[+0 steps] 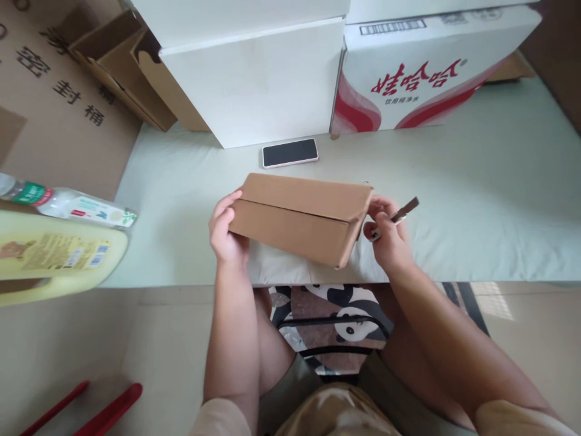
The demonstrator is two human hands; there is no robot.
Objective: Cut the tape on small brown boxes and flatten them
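Observation:
A closed brown cardboard box [302, 215] rests tilted at the near edge of the pale table [476, 200], on top of a grey-white mailer bag [290, 272]. My left hand [226, 230] grips the box's left end. My right hand [385, 233] touches the box's right end and holds a small utility knife [402, 213], its dark blade pointing up and to the right.
A phone [290, 152] lies face up behind the box. Large white cartons [254, 79] and a red-printed carton [422, 72] line the table's back. Brown cardboard boxes [59, 103], a plastic bottle [68, 206] and a yellow jug [54, 254] stand at left. Red handles [104, 412] lie on the floor.

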